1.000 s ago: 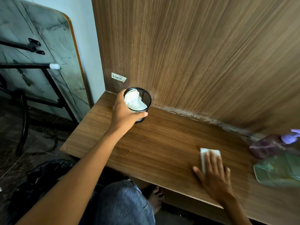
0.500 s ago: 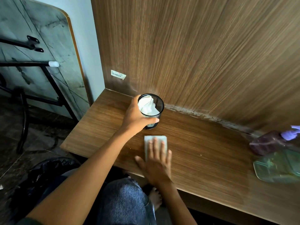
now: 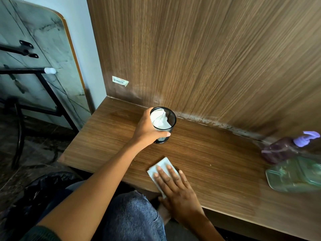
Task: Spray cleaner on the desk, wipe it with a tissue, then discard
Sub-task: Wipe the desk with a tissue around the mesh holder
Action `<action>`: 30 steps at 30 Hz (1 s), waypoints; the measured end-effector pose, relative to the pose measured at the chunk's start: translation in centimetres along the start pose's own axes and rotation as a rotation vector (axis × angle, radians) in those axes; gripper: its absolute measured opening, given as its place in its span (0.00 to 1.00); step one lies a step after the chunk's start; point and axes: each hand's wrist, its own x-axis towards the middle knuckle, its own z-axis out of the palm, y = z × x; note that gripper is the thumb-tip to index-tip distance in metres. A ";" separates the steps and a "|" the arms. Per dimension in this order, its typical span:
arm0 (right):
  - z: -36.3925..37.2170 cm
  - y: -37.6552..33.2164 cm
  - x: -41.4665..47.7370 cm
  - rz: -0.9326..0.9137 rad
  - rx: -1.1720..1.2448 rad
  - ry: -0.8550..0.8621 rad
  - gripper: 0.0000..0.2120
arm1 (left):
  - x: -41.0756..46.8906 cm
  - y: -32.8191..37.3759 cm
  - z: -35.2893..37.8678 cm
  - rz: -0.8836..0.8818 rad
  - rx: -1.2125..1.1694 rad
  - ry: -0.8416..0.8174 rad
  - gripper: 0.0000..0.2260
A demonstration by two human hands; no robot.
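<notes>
A folded grey-topped table with black metal legs [image 3: 34, 70] leans against the wall at far left. On the brown wood-grain table [image 3: 217, 153], the left hand [image 3: 147, 129] wraps its grip around a black mesh cup [image 3: 165, 126] holding crumpled white tissue [image 3: 159, 119]. Near the front edge, the right hand [image 3: 175, 188] lies flat, fingers spread, pressing a folded white tissue [image 3: 161, 167] onto the surface. At far right stand a purple spray bottle [image 3: 284, 148] and a green plastic container [image 3: 295, 174], touching.
</notes>
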 end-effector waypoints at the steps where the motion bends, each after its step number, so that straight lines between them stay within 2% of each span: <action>1: 0.1 0.7 -1.2 0.012 0.013 0.034 0.27 | 0.0 0.1 0.1 0.001 -0.002 -0.006 0.43; 5: 0.6 3.7 -6.3 0.095 0.126 0.187 0.26 | 0.0 0.1 0.6 0.007 -0.002 -0.023 0.43; 8: 0.2 5.4 -9.6 0.230 0.184 0.182 0.25 | 0.0 0.1 1.0 0.009 -0.001 -0.026 0.43; 12: -0.3 4.9 -12.2 0.469 0.232 0.248 0.31 | 0.0 -0.1 1.1 0.005 0.007 -0.031 0.43; 15: 0.3 3.3 -12.6 0.602 0.199 0.413 0.21 | 0.0 -0.2 1.3 0.009 0.010 -0.029 0.45; 17: -0.1 3.0 -11.9 0.810 0.352 0.491 0.22 | 0.1 -0.3 1.4 0.003 0.014 -0.024 0.47; 20: -2.1 4.9 -10.5 1.262 0.886 0.545 0.32 | 0.1 -0.5 1.6 -0.007 0.010 -0.026 0.50; 21: -2.6 5.9 -10.3 1.357 0.936 0.609 0.33 | 0.1 -0.5 1.7 -0.006 0.008 -0.026 0.50; 22: -3.1 7.0 -10.1 1.430 0.960 0.692 0.29 | 0.0 -0.5 1.7 0.001 0.010 -0.019 0.51; 24: -3.6 9.2 -9.6 1.481 0.965 0.824 0.17 | -0.2 -0.4 1.8 0.033 0.043 0.005 0.50; 25: -3.7 10.1 -9.3 1.465 0.950 0.839 0.14 | -0.3 -0.3 1.7 0.055 0.069 0.017 0.50; 27: -3.2 10.8 -8.6 1.402 0.862 0.747 0.14 | -0.4 0.0 1.7 0.101 0.113 0.029 0.50; 30: -1.2 9.0 -7.4 1.218 0.823 0.469 0.17 | -0.6 0.2 1.6 0.133 0.146 0.035 0.50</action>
